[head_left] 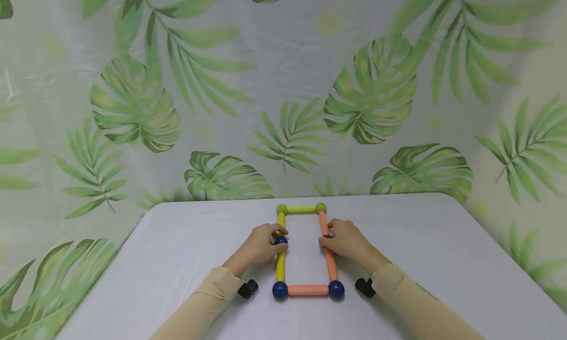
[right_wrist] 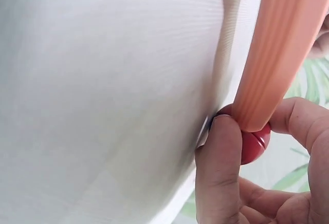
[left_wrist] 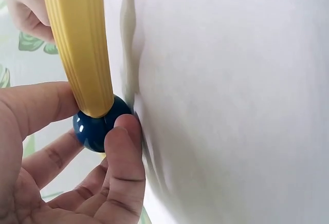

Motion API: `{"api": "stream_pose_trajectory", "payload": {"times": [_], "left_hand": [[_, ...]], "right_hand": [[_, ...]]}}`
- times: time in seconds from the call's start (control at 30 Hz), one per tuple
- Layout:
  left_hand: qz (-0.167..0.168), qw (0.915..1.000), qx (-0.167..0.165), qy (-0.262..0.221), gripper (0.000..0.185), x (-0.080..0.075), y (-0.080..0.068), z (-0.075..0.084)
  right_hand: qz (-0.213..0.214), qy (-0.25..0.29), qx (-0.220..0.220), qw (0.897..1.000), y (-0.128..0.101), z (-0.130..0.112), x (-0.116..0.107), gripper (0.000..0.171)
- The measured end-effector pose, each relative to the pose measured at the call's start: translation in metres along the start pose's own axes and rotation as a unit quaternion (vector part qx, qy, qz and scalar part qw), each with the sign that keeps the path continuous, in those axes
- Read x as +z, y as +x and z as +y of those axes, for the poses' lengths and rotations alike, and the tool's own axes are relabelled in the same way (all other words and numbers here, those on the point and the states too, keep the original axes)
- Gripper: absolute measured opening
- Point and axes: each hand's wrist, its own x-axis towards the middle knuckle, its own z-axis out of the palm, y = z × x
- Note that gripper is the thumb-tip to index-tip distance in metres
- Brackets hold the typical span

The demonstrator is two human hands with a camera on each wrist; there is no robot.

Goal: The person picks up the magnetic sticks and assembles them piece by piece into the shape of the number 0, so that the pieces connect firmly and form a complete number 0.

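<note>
A long rectangle of coloured sticks and balls lies on the white table. On its left side, my left hand [head_left: 261, 242] pinches a dark blue ball [left_wrist: 92, 131] between thumb and fingers, where two yellow sticks [head_left: 281, 268] meet. My right hand [head_left: 349, 239] grips a red ball [right_wrist: 253, 149] midway along the right side, between two salmon-coloured sticks [head_left: 331, 267]; fingers cover much of that ball. A light green stick [head_left: 301, 209] joins two green balls [head_left: 321, 208] at the far end. Nearest me, another salmon stick [head_left: 308, 290] spans two dark blue balls [head_left: 280, 290].
The white-covered table [head_left: 186, 251] ends at a back edge just beyond the green balls. Behind it hangs a leaf-patterned cloth [head_left: 292, 74]. Small black wrist devices [head_left: 248, 289] sit beneath both cuffs, close to the near corners of the rectangle.
</note>
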Motion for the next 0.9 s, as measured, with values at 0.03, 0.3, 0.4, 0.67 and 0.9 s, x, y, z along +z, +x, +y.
{"api": "stream_pose_trajectory", "payload": {"times": [0.03, 0.3, 0.4, 0.67, 0.9], "left_hand": [[0.001, 1.0000, 0.003, 0.000, 0.029, 0.0011, 0.0006, 0.0000], [0.002, 0.9999, 0.006, -0.009, 0.024, 0.0068, 0.0026, 0.0007], [0.003, 0.9999, 0.003, -0.012, 0.023, 0.0071, 0.0020, 0.0012], [0.007, 0.9995, -0.006, -0.030, 0.023, 0.0077, 0.0021, -0.0008], [0.000, 0.9990, -0.015, -0.041, 0.023, 0.0043, 0.0000, -0.0008]], "right_hand": [[0.003, -0.001, 0.000, 1.000, -0.0002, 0.0010, 0.0000, 0.055], [0.016, 0.001, -0.003, 1.000, -0.0021, 0.0063, 0.0002, 0.058], [0.017, 0.003, -0.003, 1.000, -0.0026, 0.0080, 0.0002, 0.058], [0.013, 0.023, 0.007, 1.000, -0.0046, 0.0089, -0.0012, 0.058], [0.009, 0.040, 0.009, 0.999, -0.0053, 0.0108, 0.0002, 0.058]]}}
